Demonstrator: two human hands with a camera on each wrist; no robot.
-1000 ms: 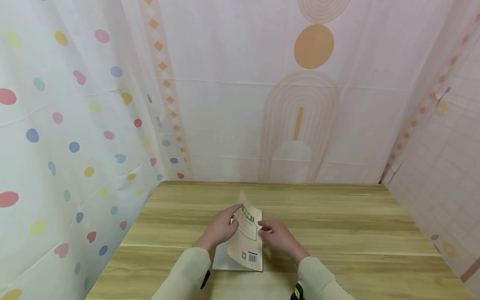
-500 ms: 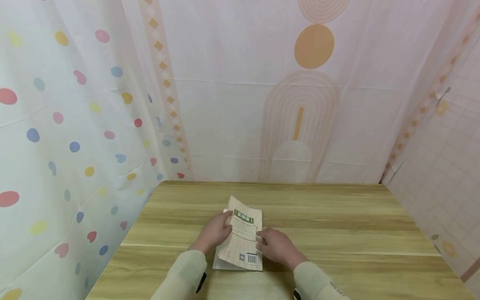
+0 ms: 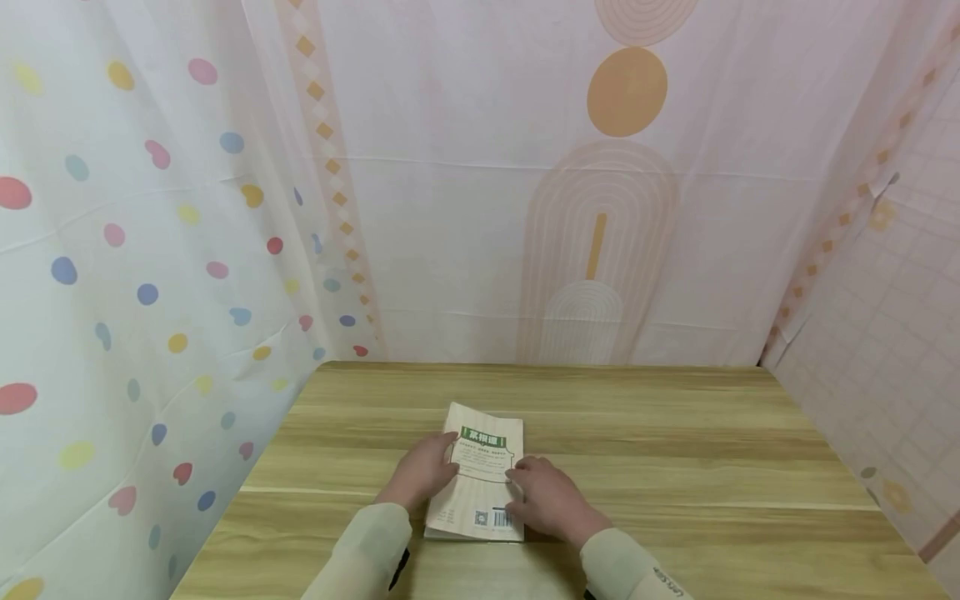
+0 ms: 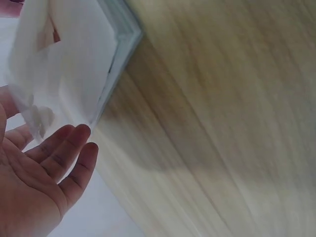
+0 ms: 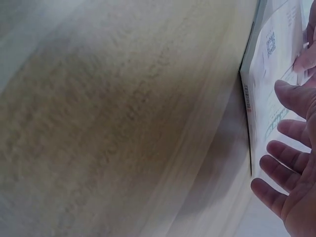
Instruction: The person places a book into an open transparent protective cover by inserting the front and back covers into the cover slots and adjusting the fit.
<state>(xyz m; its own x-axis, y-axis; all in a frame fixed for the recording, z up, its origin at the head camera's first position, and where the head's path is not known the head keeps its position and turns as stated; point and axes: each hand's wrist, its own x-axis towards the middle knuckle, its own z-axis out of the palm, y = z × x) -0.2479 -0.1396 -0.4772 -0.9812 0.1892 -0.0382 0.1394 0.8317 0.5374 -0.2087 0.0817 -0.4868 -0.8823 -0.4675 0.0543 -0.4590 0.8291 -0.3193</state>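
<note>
In the head view a thin paperback book [image 3: 483, 496] lies on the table with its back cover up, showing a green title band and a barcode. Its left side stands slightly raised off the pages below. At that raised edge, my left hand [image 3: 422, 471] holds the cover between thumb and fingers; the left wrist view shows the lifted sheet beside the fingers [image 4: 74, 148]. My right hand [image 3: 551, 498] rests at the book's right edge, by the spine. Its fingers [image 5: 281, 170] are spread and loosely bent in the right wrist view, gripping nothing visible.
The wooden table [image 3: 675, 467] reaches back to a pale curtain [image 3: 450, 250] with arch patterns. A dotted curtain [image 3: 165, 333] hangs at the left, and a checked one [image 3: 892, 333] hangs at the right.
The lifted cover has come down to the left and lies almost flat on the book. My left hand has moved left and lower with it; my right hand has shifted slightly down along the right edge.
</note>
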